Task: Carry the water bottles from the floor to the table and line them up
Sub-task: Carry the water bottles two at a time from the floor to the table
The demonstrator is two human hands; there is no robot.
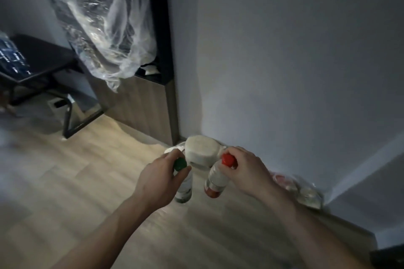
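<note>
My left hand (160, 178) grips the neck of a clear bottle with a green cap (185, 190). My right hand (247, 170) grips the neck of a clear bottle with a red cap (215, 183), which leans to the left. Both bottles hang above the wooden floor (76, 181) near the wall corner. The dark table (41, 59) stands at the far left, with a blue pack of bottles (12, 54) lying on it.
A white wrapped bundle (202, 148) lies on the floor at the corner, just behind the two bottles. A plastic bag with reddish contents (299, 188) sits along the right wall. A dark cabinet draped in clear plastic sheeting (105, 24) stands beside the table.
</note>
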